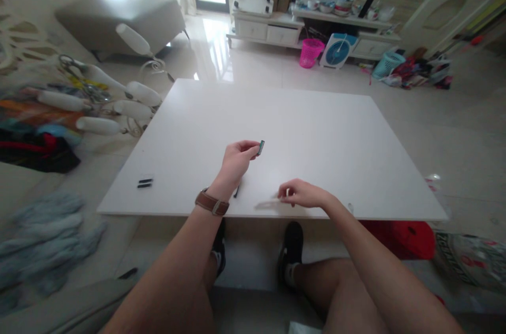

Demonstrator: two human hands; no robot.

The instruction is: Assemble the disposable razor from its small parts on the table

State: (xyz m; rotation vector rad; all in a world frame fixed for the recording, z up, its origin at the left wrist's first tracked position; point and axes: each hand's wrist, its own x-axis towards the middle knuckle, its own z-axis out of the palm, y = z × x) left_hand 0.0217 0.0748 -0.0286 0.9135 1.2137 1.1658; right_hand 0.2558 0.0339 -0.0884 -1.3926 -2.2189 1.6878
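Left forearm point(176, 255) foremost, fingers point(253, 150) pinching dark strip point(261, 147); pink basket's point(310, 55) contents unclear.

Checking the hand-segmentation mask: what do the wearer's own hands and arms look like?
Left hand and right hand: ungloved, no sleeves in view. Wide brown leather-look strap with metal buckle around the left wrist; nothing visible worn on the right.

A head-worn camera looks forward and down across the table point(316, 139).

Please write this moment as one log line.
left hand: holds small dark piece over white table | right hand: curled, contents unclear | two black strips: on table, left
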